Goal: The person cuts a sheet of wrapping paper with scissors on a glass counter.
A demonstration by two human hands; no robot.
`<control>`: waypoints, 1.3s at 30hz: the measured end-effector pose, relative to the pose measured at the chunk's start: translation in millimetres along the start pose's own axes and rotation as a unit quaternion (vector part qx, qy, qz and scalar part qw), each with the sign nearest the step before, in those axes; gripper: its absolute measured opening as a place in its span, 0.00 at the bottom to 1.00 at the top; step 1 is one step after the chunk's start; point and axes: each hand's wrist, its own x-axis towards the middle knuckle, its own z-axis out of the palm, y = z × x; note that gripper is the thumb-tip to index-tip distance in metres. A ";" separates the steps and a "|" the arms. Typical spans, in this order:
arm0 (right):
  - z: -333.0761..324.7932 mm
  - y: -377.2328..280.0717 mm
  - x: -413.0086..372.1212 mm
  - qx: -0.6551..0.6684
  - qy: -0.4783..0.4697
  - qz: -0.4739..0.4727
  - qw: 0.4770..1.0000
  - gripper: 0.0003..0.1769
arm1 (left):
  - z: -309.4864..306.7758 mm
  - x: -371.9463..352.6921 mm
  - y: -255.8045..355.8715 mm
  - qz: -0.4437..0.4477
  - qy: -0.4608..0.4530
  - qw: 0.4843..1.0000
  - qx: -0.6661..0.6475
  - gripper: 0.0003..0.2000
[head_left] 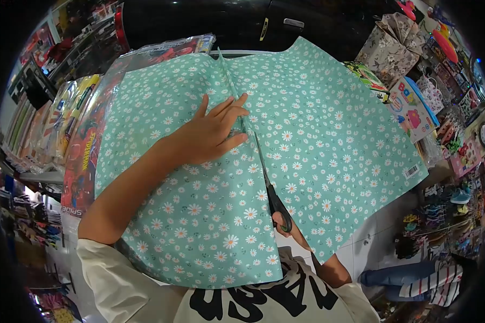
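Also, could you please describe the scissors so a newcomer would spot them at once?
Find the big green daisy-print paper. Midway across, along its long cut, the right hand holds the scissors. Their black handles stand out against the green.

Head-worn view, facing forward and down.

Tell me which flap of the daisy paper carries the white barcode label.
The right flap, right of the scissors; its barcode label sits near the outer corner. The left flap, under the left hand, shows none.
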 end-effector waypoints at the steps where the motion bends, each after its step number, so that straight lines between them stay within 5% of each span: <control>1: 5.0 -8.1 -2.0 -0.038 0.033 -0.004 0.999 0.18 | 0.0 0.1 0.3 -0.002 -0.001 1.000 -0.005 0.20; 6: -1.0 20.6 7.4 -0.090 0.026 -0.209 0.973 0.28 | -0.9 1.6 -0.8 -0.016 -0.016 0.999 -0.042 0.20; 10: 3.4 -5.4 -0.1 -0.058 -0.003 -0.127 0.990 0.30 | 0.3 1.5 -2.0 -0.021 -0.012 0.998 -0.060 0.19; 16: 3.5 -11.8 -5.9 -0.103 0.055 -0.130 0.985 0.26 | 2.7 1.9 -5.7 -0.021 -0.026 0.999 -0.036 0.20; 21: 2.7 -88.3 -20.8 -0.202 -0.008 0.059 0.978 0.24 | -1.1 2.4 -5.4 -0.020 -0.034 0.997 -0.063 0.20; 28: 3.9 -23.6 -10.1 -0.115 0.052 -0.138 0.982 0.27 | 1.2 2.9 -8.5 -0.019 -0.027 0.998 -0.056 0.19; 39: -2.8 -22.1 -14.3 -0.102 0.029 -0.136 0.985 0.27 | 2.0 3.6 -9.9 -0.016 -0.028 0.998 -0.055 0.20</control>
